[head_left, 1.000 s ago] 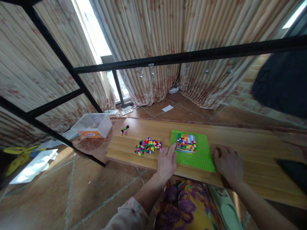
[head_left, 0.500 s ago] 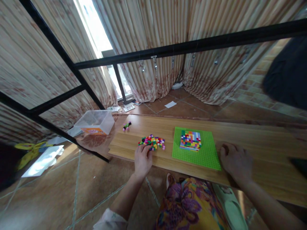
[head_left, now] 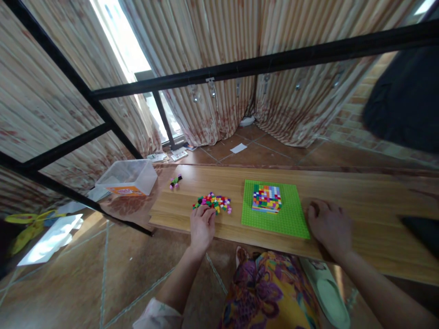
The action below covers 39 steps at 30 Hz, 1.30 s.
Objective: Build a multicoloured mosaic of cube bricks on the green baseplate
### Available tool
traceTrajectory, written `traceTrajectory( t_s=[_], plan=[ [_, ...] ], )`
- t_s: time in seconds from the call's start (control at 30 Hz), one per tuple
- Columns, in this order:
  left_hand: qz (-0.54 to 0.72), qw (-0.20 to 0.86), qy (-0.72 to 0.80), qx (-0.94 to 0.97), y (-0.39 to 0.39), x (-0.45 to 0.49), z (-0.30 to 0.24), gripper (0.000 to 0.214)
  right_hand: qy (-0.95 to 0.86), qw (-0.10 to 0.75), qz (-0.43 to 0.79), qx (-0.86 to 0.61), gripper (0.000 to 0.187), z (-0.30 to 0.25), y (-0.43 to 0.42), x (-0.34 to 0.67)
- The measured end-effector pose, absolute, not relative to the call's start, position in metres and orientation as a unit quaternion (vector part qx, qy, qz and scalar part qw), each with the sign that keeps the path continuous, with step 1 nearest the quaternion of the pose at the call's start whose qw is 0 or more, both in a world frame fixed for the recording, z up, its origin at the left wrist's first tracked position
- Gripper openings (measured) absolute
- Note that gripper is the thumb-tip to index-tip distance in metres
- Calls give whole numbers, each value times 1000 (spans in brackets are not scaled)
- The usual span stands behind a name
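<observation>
A pile of small coloured bricks (head_left: 215, 201) lies on a low wooden board (head_left: 343, 192). My left hand (head_left: 201, 226) rests at the near edge of that pile, fingers curled down onto the bricks; what they hold is hidden. To the right lies a green baseplate (head_left: 274, 220) with a block of coloured bricks (head_left: 267, 198) built on its far half. My right hand (head_left: 329, 226) lies on the board just right of the baseplate, fingers bent, touching the wood and holding nothing that I can see.
A clear plastic box (head_left: 127, 177) stands on the tiled floor left of the board. A small loose brick cluster (head_left: 175, 181) sits at the board's far left corner. Black metal bars (head_left: 260, 64) cross overhead. Curtains hang behind. A green slipper (head_left: 327, 292) lies below the board.
My left hand moved left from the baseplate's edge to the loose brick pile and now rests on it. My right hand stayed beside the baseplate.
</observation>
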<state>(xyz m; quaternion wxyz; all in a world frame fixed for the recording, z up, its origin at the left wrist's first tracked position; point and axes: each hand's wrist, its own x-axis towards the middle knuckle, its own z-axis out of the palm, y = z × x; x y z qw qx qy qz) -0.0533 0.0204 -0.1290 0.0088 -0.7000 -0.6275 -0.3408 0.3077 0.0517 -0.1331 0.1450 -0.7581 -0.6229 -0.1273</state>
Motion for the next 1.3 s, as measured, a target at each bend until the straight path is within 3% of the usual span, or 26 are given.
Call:
traceTrajectory(
  t_s=[0.17,0.57,1.3],
  plan=[
    [-381,-47,-627,-678,20,-40,-115,14,-621,146,-125,-760,36,-132,51,306],
    [-478,-312,-536,-623,41,25,-96,12,-614,151,-128,-764,34,-131,52,306],
    [-531,-408,-505,-544,43,38,-107,6,-613,158,-125,-764,33,-131,53,305]
  ],
)
